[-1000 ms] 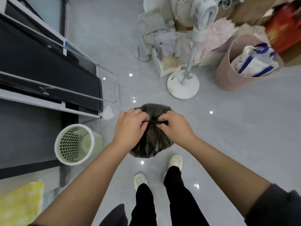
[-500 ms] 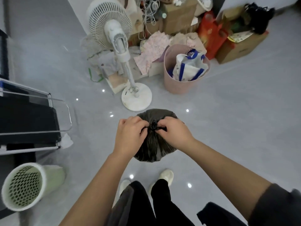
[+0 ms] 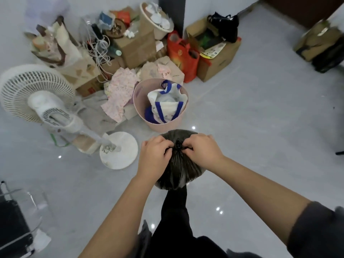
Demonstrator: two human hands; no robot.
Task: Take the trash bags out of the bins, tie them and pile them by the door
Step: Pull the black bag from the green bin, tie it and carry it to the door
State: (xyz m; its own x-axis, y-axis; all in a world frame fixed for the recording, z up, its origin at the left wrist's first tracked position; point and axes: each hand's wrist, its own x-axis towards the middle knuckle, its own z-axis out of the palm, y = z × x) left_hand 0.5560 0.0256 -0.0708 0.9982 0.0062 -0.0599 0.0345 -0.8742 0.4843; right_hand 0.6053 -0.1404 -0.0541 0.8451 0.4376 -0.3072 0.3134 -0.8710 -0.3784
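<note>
A full black trash bag [image 3: 178, 172] hangs in front of me above the grey floor. Its neck is gathered into a small knot [image 3: 178, 146] at the top. My left hand [image 3: 154, 157] pinches the bag's neck from the left of the knot. My right hand [image 3: 203, 152] pinches it from the right. Both hands are closed on the plastic and nearly touch each other. A dark brown door [image 3: 297, 10] shows at the top right corner.
A pink bin [image 3: 141, 101] holding a white and blue tote stands just beyond the bag. A white standing fan [image 3: 37, 94] with a round base [image 3: 119, 153] is to the left. Cardboard boxes [image 3: 217, 66], a red bag and loose clothes crowd the back wall. A black bag [image 3: 329, 58] lies at right.
My view has swung to the right: the green mesh bin and the black rack have left the frame, and the door corner has come in. Both hands have stayed on the bag's knot.
</note>
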